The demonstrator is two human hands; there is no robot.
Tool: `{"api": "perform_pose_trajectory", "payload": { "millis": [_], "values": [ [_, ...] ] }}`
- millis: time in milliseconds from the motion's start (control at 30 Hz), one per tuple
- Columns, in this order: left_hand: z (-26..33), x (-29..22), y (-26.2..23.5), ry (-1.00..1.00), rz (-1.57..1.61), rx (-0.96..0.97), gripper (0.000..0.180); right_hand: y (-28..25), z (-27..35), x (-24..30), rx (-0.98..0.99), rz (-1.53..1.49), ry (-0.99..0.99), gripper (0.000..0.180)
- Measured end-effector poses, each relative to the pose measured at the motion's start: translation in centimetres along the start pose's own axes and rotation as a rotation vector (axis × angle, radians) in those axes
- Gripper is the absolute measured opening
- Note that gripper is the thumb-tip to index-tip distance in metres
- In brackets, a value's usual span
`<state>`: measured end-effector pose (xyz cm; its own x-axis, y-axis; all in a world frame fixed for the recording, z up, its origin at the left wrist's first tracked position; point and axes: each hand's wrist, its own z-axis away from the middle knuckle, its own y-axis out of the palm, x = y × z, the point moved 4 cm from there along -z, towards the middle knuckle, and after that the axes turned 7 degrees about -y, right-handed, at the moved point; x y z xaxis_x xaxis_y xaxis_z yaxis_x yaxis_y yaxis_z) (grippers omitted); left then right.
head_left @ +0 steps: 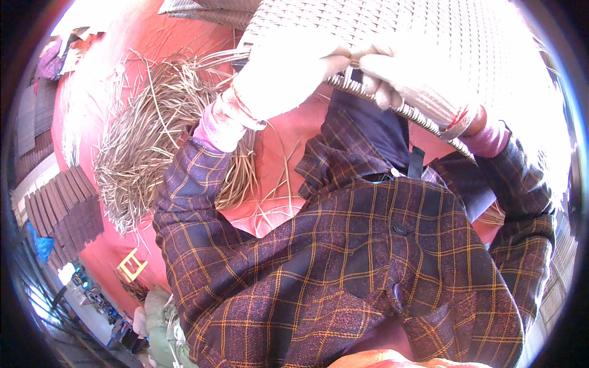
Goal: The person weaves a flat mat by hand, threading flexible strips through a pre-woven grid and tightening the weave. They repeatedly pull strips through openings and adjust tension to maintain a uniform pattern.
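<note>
A large woven panel of pale rattan strips [429, 37] lies across my lap and fills the upper right. My left hand [288, 70], in a white knit glove, grips the panel's near rim at its left end. My right hand [417, 76], also gloved in white, closes on the same rim just to the right, the two hands nearly touching. Between them a few loose strip ends [351, 76] stick out of the rim. My plaid coat sleeves and front cover the lower half of the view.
A loose heap of dry straw-coloured strips [159, 135] lies on the red floor [123, 55] to my left. Stacked dark brown woven panels [67, 208] sit at the far left. A small yellow stool frame [132, 265] stands lower left.
</note>
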<state>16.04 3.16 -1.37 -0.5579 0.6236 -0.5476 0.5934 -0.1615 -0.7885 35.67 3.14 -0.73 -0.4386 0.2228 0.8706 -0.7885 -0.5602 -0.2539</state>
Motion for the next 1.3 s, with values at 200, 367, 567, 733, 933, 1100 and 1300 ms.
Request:
{"api": "perform_pose_trajectory", "payload": {
  "millis": [200,367,567,733,933,1100,1300],
  "values": [
    [1.2,0.1,-1.7,0.150,-0.350,0.033,0.023,1.0,-0.8,0.2,0.118,-0.238,-0.223,0.035],
    [2.3,-0.4,-1.3,0.134,-0.533,-0.128,0.022,1.1,-1.3,-1.0,0.052,-0.126,-0.110,0.038],
    [0.7,0.9,0.2,0.007,-0.356,0.181,0.031,1.5,-2.3,-2.3,0.220,-0.243,-0.161,0.040],
    [-1.2,4.3,0.6,-0.097,-0.037,0.481,0.026,2.2,-2.5,-2.7,0.356,-0.196,-0.079,0.039],
    [-0.9,4.0,-0.2,-0.003,-0.119,0.379,0.025,2.8,-5.0,-1.0,0.273,0.164,0.011,0.028],
    [1.2,1.9,-1.7,0.139,-0.104,-0.002,0.016,1.9,-5.5,-1.3,0.068,0.186,-0.057,0.022],
    [1.3,1.2,-0.2,0.177,-0.299,-0.165,0.012,2.2,-6.3,-2.5,0.116,0.035,0.020,0.019]
  ]
}}
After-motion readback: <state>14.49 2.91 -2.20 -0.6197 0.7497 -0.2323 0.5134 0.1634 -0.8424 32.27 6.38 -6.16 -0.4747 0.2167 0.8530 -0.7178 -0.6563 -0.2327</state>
